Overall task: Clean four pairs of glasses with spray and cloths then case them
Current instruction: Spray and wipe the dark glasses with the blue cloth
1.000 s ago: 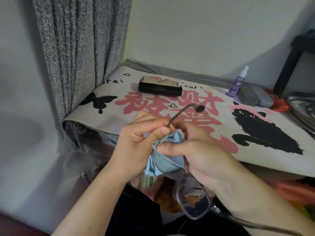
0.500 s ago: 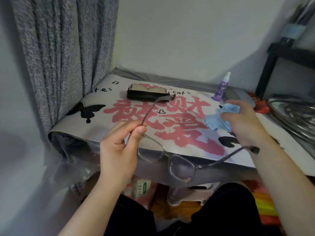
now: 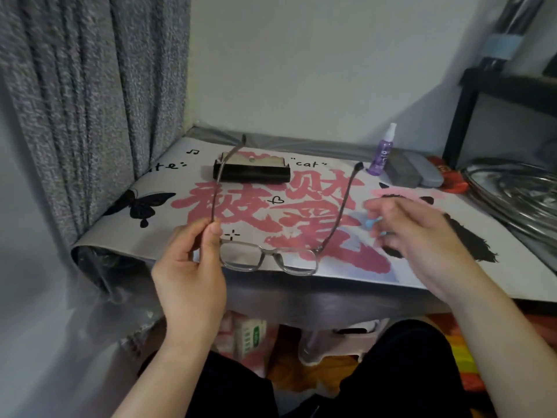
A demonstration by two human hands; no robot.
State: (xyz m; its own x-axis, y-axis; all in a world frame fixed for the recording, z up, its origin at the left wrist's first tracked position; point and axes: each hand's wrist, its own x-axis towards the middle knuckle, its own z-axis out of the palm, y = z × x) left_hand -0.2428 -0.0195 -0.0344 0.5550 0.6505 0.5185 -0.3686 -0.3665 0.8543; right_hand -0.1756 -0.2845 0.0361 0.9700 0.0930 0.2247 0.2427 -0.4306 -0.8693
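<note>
Left hand (image 3: 193, 267) has the glasses (image 3: 268, 257) pinched by the near end of one arm, thumb and fingers closed on it right by the hinge, and the frame hangs just above the front edge of the worktop (image 3: 452, 276). Both arms are swung open and point away from the person toward the wall, lenses facing back at them; the long axis of the frame runs left to right, roughly along the worktop's edge. Right hand (image 3: 422, 233) is blurred over the mat with fingers loosely spread, a scrap of blue cloth (image 3: 372, 221) showing under them, though I cannot tell whether it is gripping that cloth or only resting on it. This looks like the wipe on this pair wrapping up and the casing step coming. Next move calls for folding both arms in, then reaching for a case: the black case (image 3: 251, 170) sits open at the back, the grey cases (image 3: 414, 173) lie beside the spray bottle (image 3: 382, 152).
</note>
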